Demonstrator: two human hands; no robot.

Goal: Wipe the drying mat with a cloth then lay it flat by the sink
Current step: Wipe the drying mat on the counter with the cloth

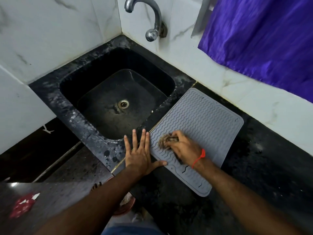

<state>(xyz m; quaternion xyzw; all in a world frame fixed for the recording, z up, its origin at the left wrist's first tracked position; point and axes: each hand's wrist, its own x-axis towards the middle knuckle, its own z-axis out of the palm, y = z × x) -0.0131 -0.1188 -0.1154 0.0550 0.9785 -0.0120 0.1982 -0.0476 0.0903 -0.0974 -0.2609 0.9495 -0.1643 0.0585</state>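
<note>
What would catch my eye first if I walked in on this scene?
Probably the grey ribbed drying mat lying flat on the dark counter, just right of the black sink. The right hand grips a bunched cloth on it, while the left hand presses flat at its edge. A bright purple curtain hangs upper right.

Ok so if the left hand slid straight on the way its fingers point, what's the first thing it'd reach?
Probably the sink. The left hand lies flat on the counter, fingers pointing at the basin's near corner just ahead, with only a narrow strip of rim between.
</note>
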